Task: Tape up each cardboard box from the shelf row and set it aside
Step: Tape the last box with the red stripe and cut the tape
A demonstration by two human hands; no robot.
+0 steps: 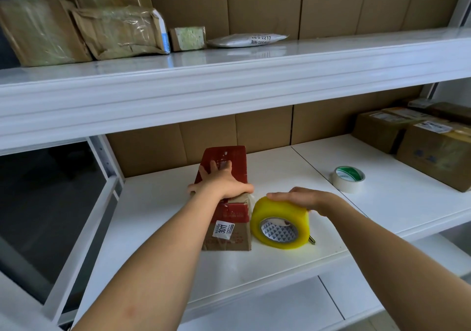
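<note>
A long red and brown cardboard box (230,218) lies on the white middle shelf (280,172), its near end bearing a white label. My left hand (220,181) lies spread on top of the box, fingers pointing away and thumb over its right edge, pressing it down. Right beside the box sits a big yellow tape roll (280,222), standing on its side. My right hand (305,199) rests over the top of that roll, fingers curved round it. A short clear strip runs from the roll to the box's right side.
A smaller white tape roll (348,179) with a green core sits further right on the shelf. Taped brown boxes (433,149) stand at the far right. The upper shelf holds wrapped parcels (119,32) and a silver mailer (246,40). A black tool tip (312,240) shows under the yellow roll.
</note>
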